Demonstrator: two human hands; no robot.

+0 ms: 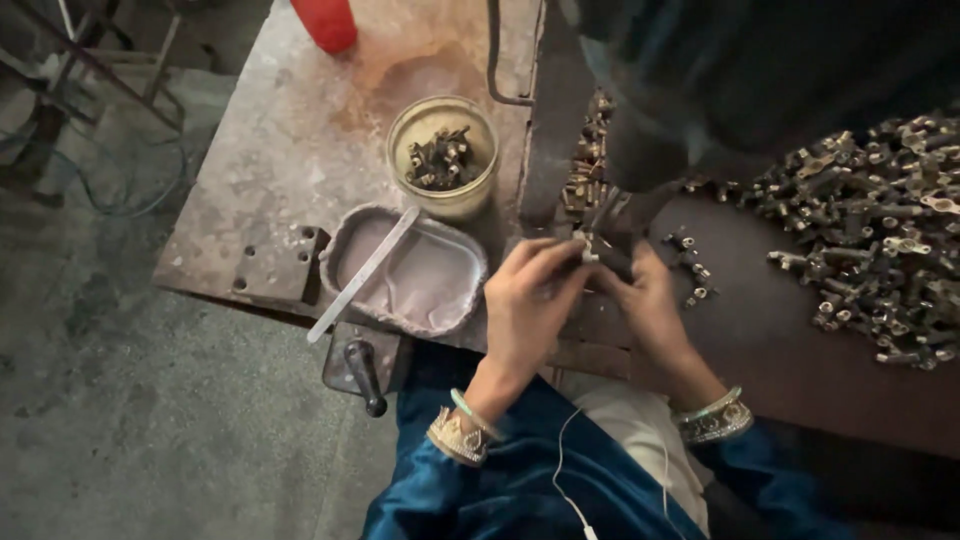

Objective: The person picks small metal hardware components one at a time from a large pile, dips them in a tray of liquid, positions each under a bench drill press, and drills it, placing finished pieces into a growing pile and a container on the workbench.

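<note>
I see 2 hands meeting at the middle of the worn, pitted metal bench [270,150], under the dark bulk of a press-like machine [640,140]. The left hand [525,300] has its fingers curled together, pinching a small pale metal fitting [587,252] at the machine's base; the right hand [650,305] is cupped close beside it, fingertips touching the same spot, though I cannot tell whether it grips anything itself.

My worry is fingers so near the tool's working point: a slip on that tiny, slick piece could pinch skin or drop the part among the loose ones at 3 o'clock. The bangles on both wrists could also snag an edge.

At 11 o'clock of the hands stands a round glass jar [443,155] of dark, knobbly parts. At 9 o'clock lies an oval tray [345,235], dusty grey, with a flat metal strip [365,272] across it. A big heap of brassy, tubular fittings [880,230] (dull, oily-looking) fills 3 o'clock.
</note>
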